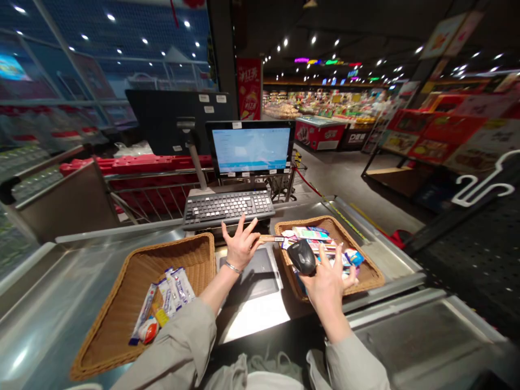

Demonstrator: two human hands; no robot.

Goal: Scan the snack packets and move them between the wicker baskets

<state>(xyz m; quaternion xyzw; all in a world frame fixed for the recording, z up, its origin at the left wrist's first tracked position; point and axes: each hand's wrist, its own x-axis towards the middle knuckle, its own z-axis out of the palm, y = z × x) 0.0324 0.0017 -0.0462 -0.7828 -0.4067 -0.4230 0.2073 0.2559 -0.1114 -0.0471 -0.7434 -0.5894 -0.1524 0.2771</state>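
My left hand (240, 246) is just in front of the black keyboard (229, 206), most fingers spread. Between its thumb side and the right basket stretches a thin brown stick-like item (268, 238) with a white barcode label, which it appears to pinch; its kind is unclear. My right hand (328, 279) is over the right wicker basket (376, 279), around a black handheld barcode scanner (301, 256) whose head points toward the label; its handle is hidden. Several small packaged goods (312, 234) fill that basket. Another wicker basket (117, 281), on the left, contains several slim white-and-blue packets (179, 287) and a red-and-white egg-shaped item (148, 329).
A lit monitor (252, 150) stands behind the keyboard, beside a second dark screen (174, 122) seen from behind. A grey flat pad (255, 273) lies between the baskets on the metal counter (36, 303). White hooks (483, 184) stick out at the right.
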